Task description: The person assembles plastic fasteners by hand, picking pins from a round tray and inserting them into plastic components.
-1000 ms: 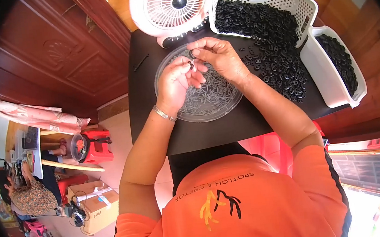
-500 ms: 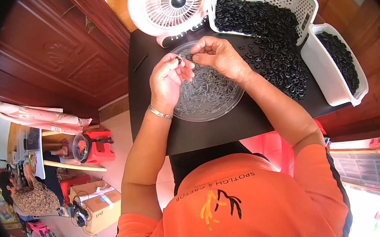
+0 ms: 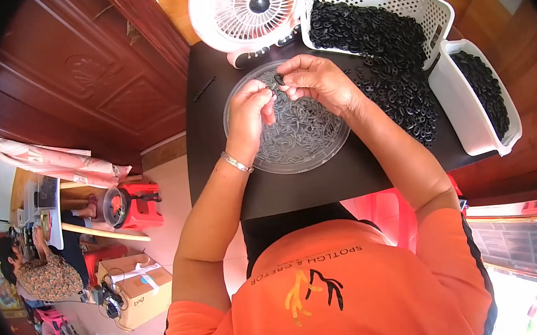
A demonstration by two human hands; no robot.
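Between the thumb and fingers of my right hand (image 3: 322,84) is a small black oval piece (image 3: 279,79), held above a round clear tub (image 3: 291,167). My left hand (image 3: 249,116) is closed just to its left, fingertips almost touching the piece. Whatever the left fingers hold is hidden or too small to name. Many small, thin grey pins (image 3: 297,128) fill the tub beneath both hands. Right of the tub, a heap of black oval pieces with holes (image 3: 406,104) spreads over the dark table (image 3: 217,179).
A perforated white basket (image 3: 426,13) of black pieces lies tipped behind the heap. At its right stands a white bin (image 3: 466,114) with more. A pink-white fan (image 3: 233,14) stands at the back; a thin black stick (image 3: 204,89) lies left. Another person (image 3: 47,272) sits far left.
My hands have come together; the left has turned and closed, hiding the dark bit in its fingertips. A black oval piece now shows in the right fingers. The whole view has shifted slightly.
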